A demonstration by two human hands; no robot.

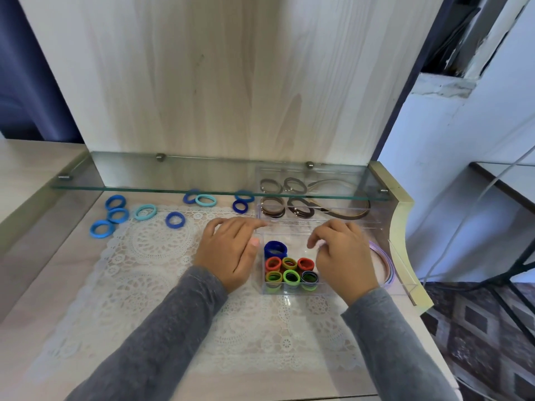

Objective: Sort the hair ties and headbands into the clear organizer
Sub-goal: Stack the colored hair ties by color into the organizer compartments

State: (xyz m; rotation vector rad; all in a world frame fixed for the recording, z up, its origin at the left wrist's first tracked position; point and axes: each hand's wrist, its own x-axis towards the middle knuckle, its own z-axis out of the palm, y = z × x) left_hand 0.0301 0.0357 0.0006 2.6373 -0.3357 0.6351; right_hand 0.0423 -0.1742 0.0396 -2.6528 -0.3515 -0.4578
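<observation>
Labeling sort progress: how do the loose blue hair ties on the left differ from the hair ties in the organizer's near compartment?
Loose blue hair ties lie flat, scattered singly on the tabletop and lace mat; compartment hair ties sit packed in tight stacks inside the clear organizer. Loose ones are all blue or teal; compartment ones are red, green and dark blue. Both are small rings.

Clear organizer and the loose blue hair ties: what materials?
Clear compartmented organizer: looks like rigid transparent plastic, glossy; its contents show through the walls. Loose blue ring-shaped hair ties: probably soft fabric-covered elastic, matte, with no glare.
</observation>
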